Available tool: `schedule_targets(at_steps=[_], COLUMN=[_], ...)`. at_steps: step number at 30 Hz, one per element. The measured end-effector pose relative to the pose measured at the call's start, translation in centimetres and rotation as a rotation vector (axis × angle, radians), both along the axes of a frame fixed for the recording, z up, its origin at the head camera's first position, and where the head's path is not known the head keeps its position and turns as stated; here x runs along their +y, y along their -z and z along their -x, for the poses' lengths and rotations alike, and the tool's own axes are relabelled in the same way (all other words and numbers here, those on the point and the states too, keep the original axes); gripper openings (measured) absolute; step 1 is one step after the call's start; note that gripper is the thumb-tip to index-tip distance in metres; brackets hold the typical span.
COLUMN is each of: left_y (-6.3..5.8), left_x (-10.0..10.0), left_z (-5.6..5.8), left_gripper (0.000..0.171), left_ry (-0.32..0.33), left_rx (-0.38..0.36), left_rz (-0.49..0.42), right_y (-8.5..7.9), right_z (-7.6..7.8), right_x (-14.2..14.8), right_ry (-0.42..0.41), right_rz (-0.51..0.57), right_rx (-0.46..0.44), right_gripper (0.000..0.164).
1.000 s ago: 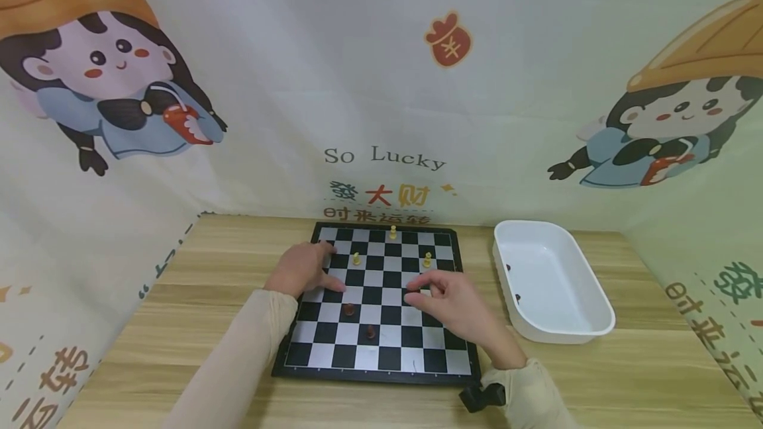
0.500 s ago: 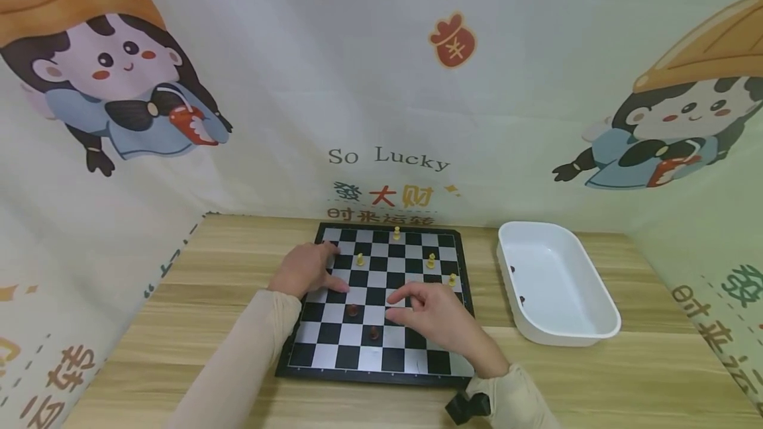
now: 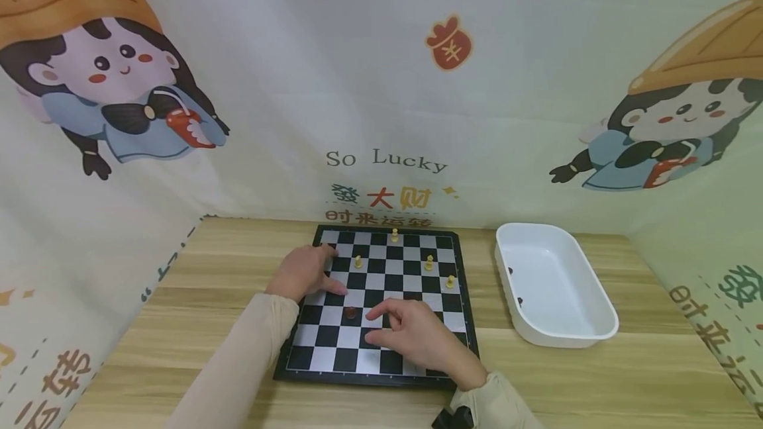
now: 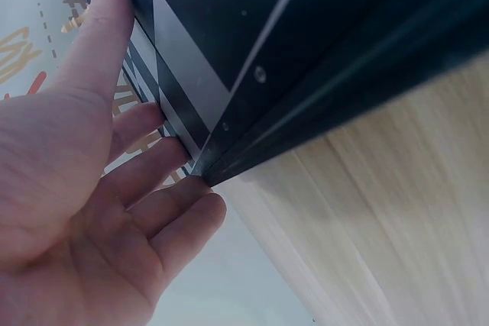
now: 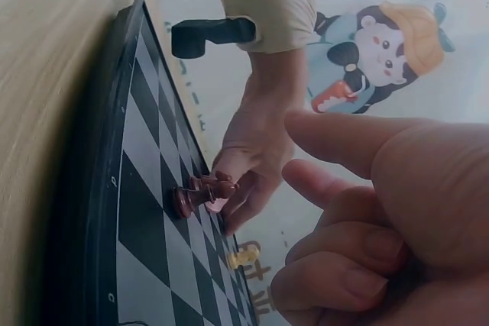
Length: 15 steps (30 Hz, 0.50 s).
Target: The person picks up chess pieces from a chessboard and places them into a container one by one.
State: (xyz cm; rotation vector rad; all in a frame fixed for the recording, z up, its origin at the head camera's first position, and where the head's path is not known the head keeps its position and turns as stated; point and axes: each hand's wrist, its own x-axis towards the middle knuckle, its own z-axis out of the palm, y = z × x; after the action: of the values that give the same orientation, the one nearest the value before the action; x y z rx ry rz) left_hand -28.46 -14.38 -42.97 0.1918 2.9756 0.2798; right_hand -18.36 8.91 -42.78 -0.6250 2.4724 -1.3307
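Note:
My left hand [image 3: 304,271] rests on the left side of a black-and-white chessboard [image 3: 326,354]. The left wrist view shows its thumb [image 4: 108,5] on the squares and its other fingers [image 4: 191,215] at the board's edge. Over the near half of the board hovers my right hand [image 3: 417,336], thumb and index finger spread apart with nothing between them. Two dark red chess pieces [image 5: 183,201] overlap in the right wrist view, apart from those fingertips. From the head, one dark red chess piece [image 3: 350,313] shows; the right hand hides the other. Several pale yellow chess pieces [image 3: 429,263] stand farther off.
Right of the board, a white plastic tray [image 3: 551,283] sits on the wooden table [image 3: 203,270], with two small dark spots on its left wall. A printed cloth [image 3: 268,85] hangs behind and at both sides. A black strap mount [image 3: 453,418] is on my right wrist.
My right hand has moved left and towards me, covering the nearer dark red chess piece and uncovering a pale yellow one at the board's right side. My left hand has stayed in place.

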Motion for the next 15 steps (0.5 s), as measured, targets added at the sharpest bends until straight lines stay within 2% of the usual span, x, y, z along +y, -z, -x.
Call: schedule_targets(at_steps=[10,15], left_y=[0.0,0.3], left_x=[0.0,-0.2], left_z=[0.0,0.1], left_gripper=[0.093,0.094], left_ry=[0.007,0.026], left_rx=[-0.004,0.016], left_rz=[0.000,0.007], right_y=[1.1,1.6], right_z=[0.0,0.1], right_x=[-0.5,-0.9], right_ry=[-0.004,-0.002], right_rz=[-0.019,-0.032], right_rx=[0.005,-0.041], right_gripper=[0.032,0.030])
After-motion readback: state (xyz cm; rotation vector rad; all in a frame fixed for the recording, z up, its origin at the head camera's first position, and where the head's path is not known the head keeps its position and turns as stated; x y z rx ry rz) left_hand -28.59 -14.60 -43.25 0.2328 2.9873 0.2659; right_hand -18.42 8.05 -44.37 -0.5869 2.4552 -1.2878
